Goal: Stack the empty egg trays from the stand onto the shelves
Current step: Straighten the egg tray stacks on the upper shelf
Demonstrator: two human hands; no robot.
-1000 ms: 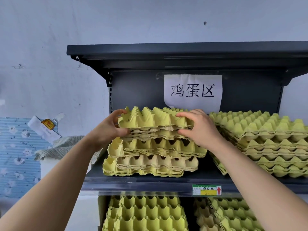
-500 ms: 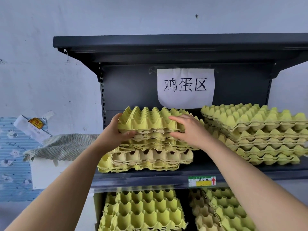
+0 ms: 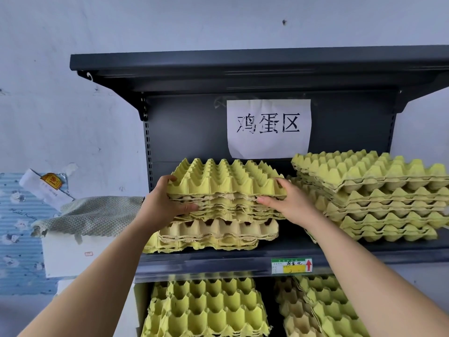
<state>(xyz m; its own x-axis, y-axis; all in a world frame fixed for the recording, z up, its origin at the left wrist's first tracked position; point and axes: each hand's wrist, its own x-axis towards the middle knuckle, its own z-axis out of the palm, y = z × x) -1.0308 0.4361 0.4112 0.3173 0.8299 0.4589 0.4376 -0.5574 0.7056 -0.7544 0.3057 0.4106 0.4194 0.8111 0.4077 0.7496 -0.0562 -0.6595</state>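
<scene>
A: Here's the bundle of egg trays (image 3: 226, 188), yellow-green, several nested together, up on the middle shelf (image 3: 218, 262) at its left side.

B: And both hands are on it. The left hand (image 3: 165, 205) grips the near left corner, thumb up on the top tray, fingers curled round the layered edges.

A: The right hand (image 3: 289, 203) has the near right corner: thumb on top, fingers laid along the front of the layers, pinching the bundle.

B: What's underneath?

A: A lower stack (image 3: 218, 235), its upper trays paler and buff-coloured, with yellow ones at the bottom. The bundle sits right on top of it, turned a little askew. I can't tell whether its weight is fully down.

B: Just to the right there's a second pile (image 3: 376, 193), taller and loosely stacked. Its left edge comes very close to the right hand.

A: On the back panel behind them, a white paper sign (image 3: 268, 128) with three handwritten black characters, and the dark top shelf (image 3: 243, 66) overhead.

B: On the shelf's front lip, a small price label (image 3: 291, 265) with a red arrow.

A: Below, more trays: one heap on the left (image 3: 206, 310), another on the right (image 3: 320, 310).

B: Off to the left of the rack, a white box (image 3: 73, 254) draped with a greenish mesh cloth (image 3: 94, 212), and a blue patterned sheet (image 3: 14, 227) on the wall.
</scene>
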